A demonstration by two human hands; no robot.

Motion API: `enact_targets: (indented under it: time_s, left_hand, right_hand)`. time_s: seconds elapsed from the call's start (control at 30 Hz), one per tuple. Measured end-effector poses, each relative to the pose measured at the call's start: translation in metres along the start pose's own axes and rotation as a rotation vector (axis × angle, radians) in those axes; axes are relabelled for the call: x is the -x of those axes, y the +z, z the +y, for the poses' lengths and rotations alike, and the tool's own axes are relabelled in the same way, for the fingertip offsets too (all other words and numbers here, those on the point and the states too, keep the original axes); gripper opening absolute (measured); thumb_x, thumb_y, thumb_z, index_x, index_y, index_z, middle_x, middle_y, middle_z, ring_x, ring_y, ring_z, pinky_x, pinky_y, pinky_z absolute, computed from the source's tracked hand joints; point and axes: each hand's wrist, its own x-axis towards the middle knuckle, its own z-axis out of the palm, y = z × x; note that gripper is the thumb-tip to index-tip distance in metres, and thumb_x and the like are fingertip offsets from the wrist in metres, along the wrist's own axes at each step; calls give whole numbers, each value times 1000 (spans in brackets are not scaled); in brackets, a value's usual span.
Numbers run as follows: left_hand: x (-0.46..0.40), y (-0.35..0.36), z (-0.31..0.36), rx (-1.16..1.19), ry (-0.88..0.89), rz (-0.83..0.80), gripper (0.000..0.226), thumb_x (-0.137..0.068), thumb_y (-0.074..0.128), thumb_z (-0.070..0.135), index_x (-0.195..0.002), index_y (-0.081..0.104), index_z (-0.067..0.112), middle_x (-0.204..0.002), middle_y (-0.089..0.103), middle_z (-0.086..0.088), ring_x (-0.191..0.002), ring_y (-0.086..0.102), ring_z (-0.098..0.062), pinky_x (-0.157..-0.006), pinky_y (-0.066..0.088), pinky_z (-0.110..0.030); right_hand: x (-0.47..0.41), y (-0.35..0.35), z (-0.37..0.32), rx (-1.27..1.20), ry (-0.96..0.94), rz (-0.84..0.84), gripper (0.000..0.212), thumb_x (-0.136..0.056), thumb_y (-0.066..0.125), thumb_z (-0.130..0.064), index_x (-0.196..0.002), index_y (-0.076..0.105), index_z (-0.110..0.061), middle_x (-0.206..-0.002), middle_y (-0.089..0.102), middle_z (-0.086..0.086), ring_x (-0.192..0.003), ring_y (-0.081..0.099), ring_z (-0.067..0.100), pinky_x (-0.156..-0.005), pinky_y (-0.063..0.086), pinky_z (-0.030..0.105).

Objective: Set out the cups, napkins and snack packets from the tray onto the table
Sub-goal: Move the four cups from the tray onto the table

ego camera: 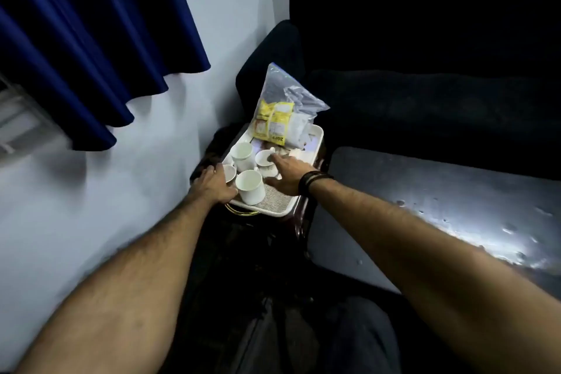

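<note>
A white tray (274,209) rests on a small dark side table. Several white cups stand on it: one at the front (249,187), one behind it (243,155), one at the left (229,172) and one to the right (265,159). A clear zip bag (280,112) with yellow snack packets leans at the tray's far end, with white napkins (299,154) beside it. My left hand (212,184) holds the tray's left rim next to the left cup. My right hand (287,174) reaches over the tray with fingers spread, fingertips touching the right cup.
A dark sofa (425,70) stands behind and to the right. A glossy dark table top (440,206) lies at the right. A blue curtain (91,39) hangs at the upper left against a white wall. My dark trouser legs fill the bottom.
</note>
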Motion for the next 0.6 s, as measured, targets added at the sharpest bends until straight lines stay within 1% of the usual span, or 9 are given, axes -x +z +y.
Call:
enact_targets:
  time_s: [0.07, 0.13, 0.23, 0.27, 0.37, 0.43, 0.47, 0.53, 0.6]
  left_hand:
    - [-10, 3, -6, 43, -10, -18, 82, -86, 64, 44, -149, 26, 9, -152, 33, -18, -143, 34, -32, -111, 36, -45]
    - [-20, 5, -9, 68, 14, -65, 89, -84, 69, 39, -153, 19, 13, -152, 31, -19, -143, 34, -33, -111, 36, -45]
    - [-37, 6, -9, 44, 42, -116, 100, -78, 76, 31, -156, 14, 19, -154, 25, -17, -144, 33, -33, -112, 36, -46]
    - [-41, 4, -8, 33, 48, -127, 100, -75, 78, 28, -155, 18, 20, -152, 28, -17, -142, 36, -33, -111, 38, -45]
    - [-51, 3, -2, 4, 110, -156, 86, -72, 79, 18, -147, 38, 21, -142, 46, -17, -132, 49, -32, -105, 45, -42]
    - [-54, 4, 2, -44, 124, -161, 80, -74, 77, 17, -146, 45, 22, -145, 46, -16, -134, 47, -32, -108, 43, -40]
    - [-54, 5, 2, -59, 117, -149, 75, -76, 76, 17, -145, 47, 25, -144, 45, -16, -134, 45, -33, -110, 41, -40]
    - [-51, 8, 3, -72, 89, -122, 67, -79, 72, 16, -141, 50, 31, -141, 43, -14, -134, 43, -35, -111, 40, -40]
    - [-42, 10, 3, -71, 76, -100, 63, -81, 70, 15, -139, 49, 30, -138, 41, -13, -133, 41, -36, -109, 40, -41]
  right_hand:
    - [-13, 14, -15, -19, 7, -10, 58, -89, 57, -47, -137, 38, -19, -130, 54, 15, -115, 56, 36, -88, 49, 44]
    - [-22, 32, -27, -7, -3, -21, 62, -87, 60, -47, -138, 35, -22, -128, 52, 16, -112, 57, 38, -86, 50, 46]
    - [-41, 55, -31, 21, 6, -12, 65, -83, 63, -49, -137, 37, -24, -129, 49, 18, -114, 55, 41, -81, 48, 47]
    - [-46, 59, -31, 38, 5, -9, 66, -82, 63, -50, -137, 37, -24, -128, 48, 19, -114, 54, 41, -80, 47, 46]
    - [-61, 69, -34, 56, 27, -29, 70, -80, 65, -51, -139, 36, -26, -126, 51, 19, -114, 56, 40, -80, 47, 44]
    - [-68, 73, -35, 86, 38, -46, 71, -80, 65, -50, -140, 34, -27, -126, 53, 19, -114, 57, 39, -82, 48, 43]
    - [-70, 74, -35, 92, 44, -53, 72, -80, 66, -48, -141, 33, -28, -125, 53, 19, -113, 58, 39, -81, 49, 42]
    - [-67, 77, -33, 71, 43, -44, 72, -79, 68, -47, -140, 32, -28, -124, 51, 20, -111, 58, 39, -74, 46, 40]
    - [-58, 77, -30, 34, 15, 1, 70, -79, 68, -49, -137, 34, -29, -121, 52, 20, -108, 60, 39, -69, 41, 38]
